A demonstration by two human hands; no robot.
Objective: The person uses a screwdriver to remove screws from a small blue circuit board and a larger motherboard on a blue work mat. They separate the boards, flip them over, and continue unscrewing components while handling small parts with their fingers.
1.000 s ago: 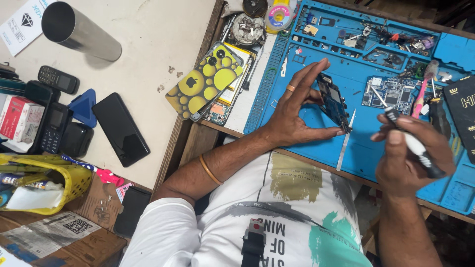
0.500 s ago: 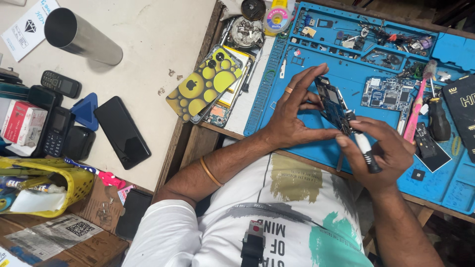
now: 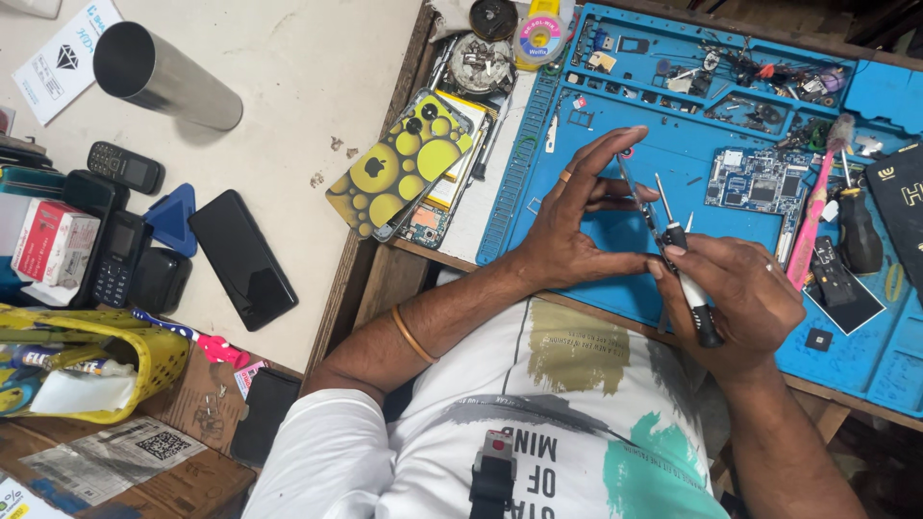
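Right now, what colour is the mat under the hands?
Blue; the work mat shows best in the head view.

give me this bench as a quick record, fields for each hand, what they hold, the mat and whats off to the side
left hand: props a thin phone part on edge
phone part: pinched upright over the mat
right hand: grip closed on a screwdriver
screwdriver: white and black handle, tip up beside the part
mat: blue, with circuit board and small parts in its tray slots
side: yellow phone case, black phone, steel tube
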